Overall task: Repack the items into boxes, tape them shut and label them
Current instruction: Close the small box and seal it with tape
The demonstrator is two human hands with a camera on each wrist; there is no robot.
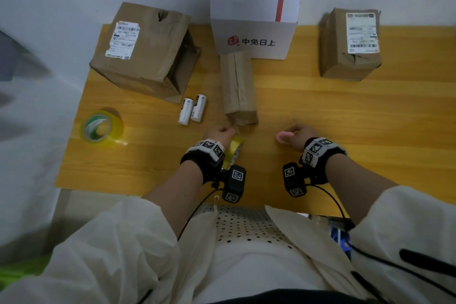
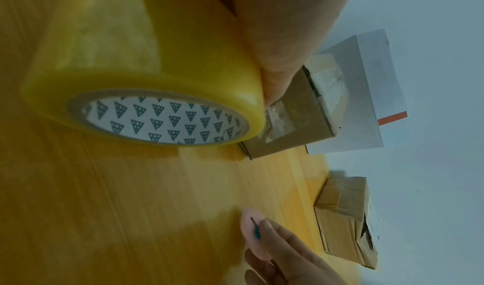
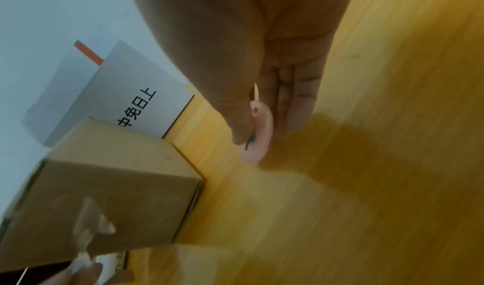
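A long narrow brown box (image 1: 238, 89) lies in the middle of the yellow wooden table (image 1: 345, 111), its near end towards me. My left hand (image 1: 228, 129) holds a yellow tape roll (image 1: 235, 148) right at that near end; in the left wrist view the tape roll (image 2: 146, 94) sits against the narrow box (image 2: 288, 121), where clear tape shows on the cardboard. To the right of the box, my right hand (image 1: 292, 133) rests on the table and pinches a small pink cutter (image 1: 283, 136), seen close as the pink cutter (image 3: 258, 132).
A second tape roll (image 1: 102, 128) lies at the left. Two white cylinders (image 1: 192, 110) lie beside the narrow box. A large brown box (image 1: 145, 49), a white box (image 1: 254, 22) with its lid up and a labelled brown box (image 1: 350, 44) stand along the back.
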